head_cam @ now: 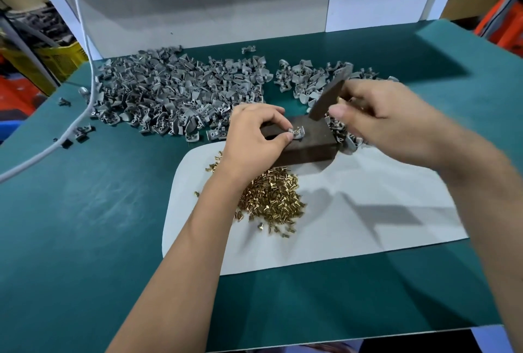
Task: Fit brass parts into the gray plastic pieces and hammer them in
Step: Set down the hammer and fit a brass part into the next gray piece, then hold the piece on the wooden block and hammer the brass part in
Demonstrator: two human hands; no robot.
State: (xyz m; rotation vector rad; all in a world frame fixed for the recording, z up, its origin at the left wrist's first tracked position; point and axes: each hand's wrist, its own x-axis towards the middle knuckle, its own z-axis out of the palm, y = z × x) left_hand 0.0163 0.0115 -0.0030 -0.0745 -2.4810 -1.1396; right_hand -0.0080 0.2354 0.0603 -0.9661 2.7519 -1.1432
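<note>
1. A dark metal block (pixel 304 141) sits at the far edge of a white sheet (pixel 353 211) on a green-topped workbench (pixel 85 225); every place below is given from that block.
2. The left hand (pixel 254 137) reaches over the block's near-left corner, thumb and forefinger pinching a gray plastic piece (pixel 297 134) that lies on the block's top face.
3. A brass part (pixel 297 129) stands in that gray piece, its head showing above the plastic.
4. The right hand (pixel 376 117) hangs above the block's right end, fingers curled round the handle of a small hammer (pixel 329 95); the hand is blurred.
5. The hammer's dark head tilts down toward the block, its lower face just above the block's far edge and apart from the gray piece.
6. A heap of loose brass parts (pixel 273 197) lies on the white sheet just in front of the block, partly under the left forearm.
7. A large pile of gray plastic pieces (pixel 175 92) spreads on the bench to the block's far left.
8. A smaller pile of gray pieces (pixel 311 78) lies behind and to the right of the block, some touching its right end.
9. A white cable (pixel 85 41) runs down across the bench well to the block's left.
10. A white backboard (pixel 226 4) stands behind the block at the bench's far edge.
11. No brand, label or writing can be read anywhere.
</note>
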